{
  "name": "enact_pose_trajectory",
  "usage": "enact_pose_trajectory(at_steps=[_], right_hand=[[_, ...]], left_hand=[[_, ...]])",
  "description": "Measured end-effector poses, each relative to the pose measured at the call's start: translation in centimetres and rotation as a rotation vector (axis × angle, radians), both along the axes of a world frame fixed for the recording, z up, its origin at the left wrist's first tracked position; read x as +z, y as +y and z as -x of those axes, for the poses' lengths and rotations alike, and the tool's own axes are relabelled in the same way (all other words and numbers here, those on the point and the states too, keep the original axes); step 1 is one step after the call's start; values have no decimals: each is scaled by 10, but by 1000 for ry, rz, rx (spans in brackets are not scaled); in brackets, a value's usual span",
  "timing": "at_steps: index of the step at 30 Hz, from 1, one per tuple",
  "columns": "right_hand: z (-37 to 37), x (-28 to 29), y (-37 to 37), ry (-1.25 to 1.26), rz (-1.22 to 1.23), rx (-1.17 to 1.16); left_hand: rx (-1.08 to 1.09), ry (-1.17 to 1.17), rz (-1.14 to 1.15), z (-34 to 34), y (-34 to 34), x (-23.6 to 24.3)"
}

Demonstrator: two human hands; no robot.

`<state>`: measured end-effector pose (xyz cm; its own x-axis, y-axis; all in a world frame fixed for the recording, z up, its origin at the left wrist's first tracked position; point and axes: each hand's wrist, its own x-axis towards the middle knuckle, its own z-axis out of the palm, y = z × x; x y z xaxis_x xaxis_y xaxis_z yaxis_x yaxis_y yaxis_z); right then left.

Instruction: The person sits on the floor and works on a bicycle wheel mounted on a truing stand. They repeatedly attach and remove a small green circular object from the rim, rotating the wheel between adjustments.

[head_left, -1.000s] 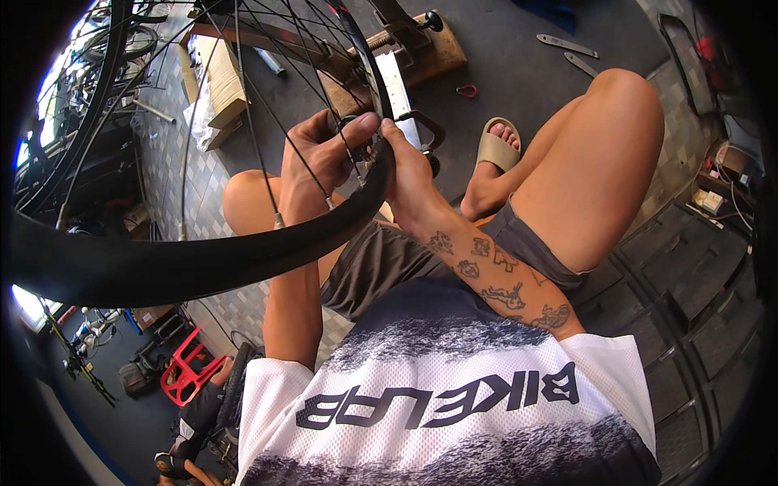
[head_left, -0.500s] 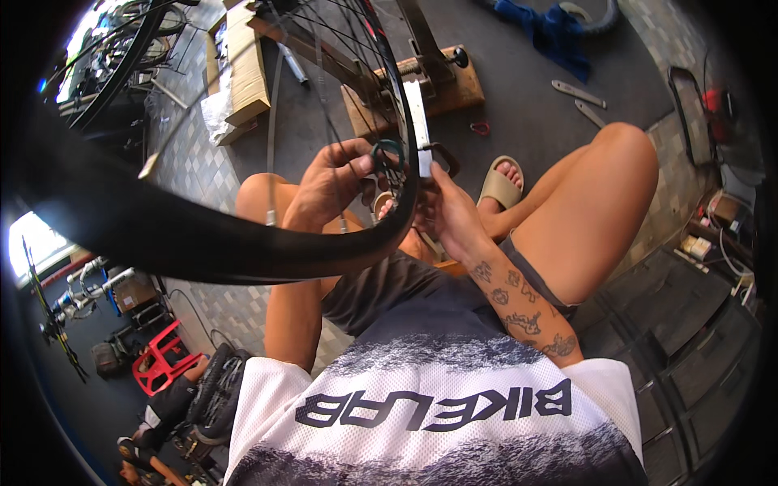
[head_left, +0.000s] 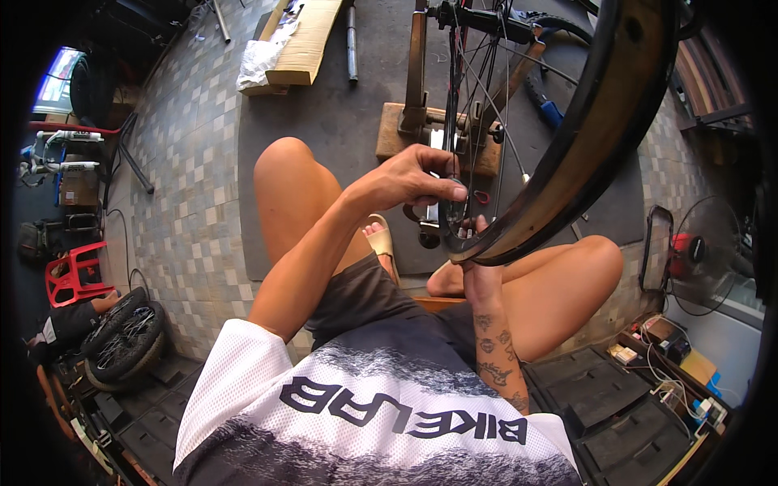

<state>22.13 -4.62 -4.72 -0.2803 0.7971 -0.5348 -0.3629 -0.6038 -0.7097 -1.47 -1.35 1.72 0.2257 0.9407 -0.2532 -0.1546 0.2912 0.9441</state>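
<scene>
A bicycle wheel with a black rim (head_left: 559, 190) stands upright in a truing stand (head_left: 415, 77) with a wooden base (head_left: 393, 134). On the wheel's left side, my left hand (head_left: 409, 178) has thumb and forefinger closed at the spokes, just inside the rim's near part. Between them is a small round tool, apparently a spoke wrench (head_left: 455, 193), partly hidden by the fingers. My right hand (head_left: 483, 279) comes up from below and is closed around the bottom of the rim, its thumb raised beside the spokes. The rim hides some right fingers.
An open cardboard box (head_left: 304, 49) with plastic wrap and a metal tube (head_left: 352, 44) lie on the dark mat. Another tyre (head_left: 559, 28) with a blue cloth is behind the wheel. A red stool (head_left: 77, 275) and stacked wheels (head_left: 126, 344) stand left; a fan (head_left: 701, 255) stands right.
The view has swung, so the rim now sweeps up to the right instead of left. My left hand has straightened over the spokes; my right hand stays low at the rim.
</scene>
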Motion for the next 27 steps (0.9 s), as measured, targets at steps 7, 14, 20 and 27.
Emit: enact_pose_trajectory(at_steps=[7,14,20,27], right_hand=[[18,41,18,-146,-456,30],[27,51,34,-9,-209,140],[30,60,33,77,-169,114],[21,36,51,134,-130,315]], left_hand=[[207,406,-45,-25,-7,40],[4,239,-4,-1,-7,27],[-31,-300,185,3,-5,-7],[282,84,120,-30,-10,13]])
